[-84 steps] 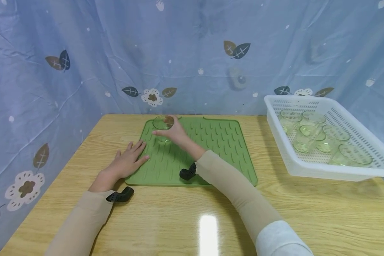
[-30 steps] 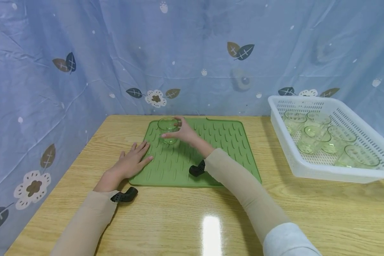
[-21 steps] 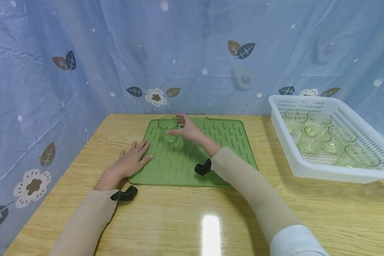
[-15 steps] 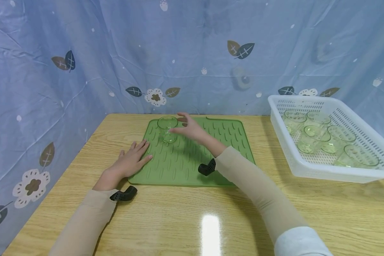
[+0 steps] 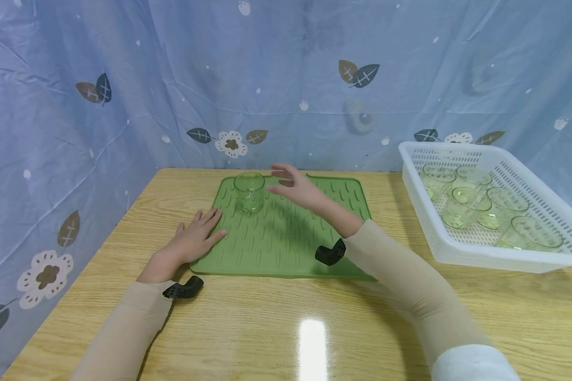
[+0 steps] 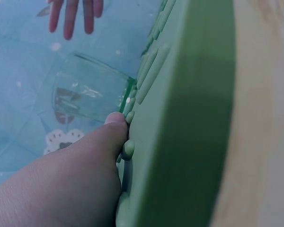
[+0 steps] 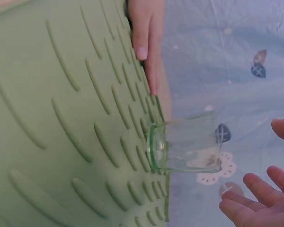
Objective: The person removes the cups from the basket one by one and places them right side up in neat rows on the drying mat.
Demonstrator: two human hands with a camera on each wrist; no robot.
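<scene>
A clear greenish drinking glass (image 5: 250, 193) stands upright, mouth up, near the back left corner of the green ridged drying mat (image 5: 286, 248). Just right of it, above the mat, my right hand (image 5: 302, 189) is raised with fingers spread and nothing in them. The right wrist view shows a gap between these fingers (image 7: 260, 189) and the glass (image 7: 184, 144). My left hand (image 5: 190, 241) rests flat across the mat's left edge, its thumb (image 6: 114, 119) on the mat surface in the left wrist view.
On the right of the wooden table (image 5: 248, 328) stands a white perforated plastic basket (image 5: 438, 238) holding several similar glasses (image 5: 505, 203). A blue patterned curtain (image 5: 286, 79) hangs behind and along the left side.
My right hand had its fingers around the glass on the mat, let go and drew back up and to the right. The glass stays on the mat; the left hand stays at the mat's edge.
</scene>
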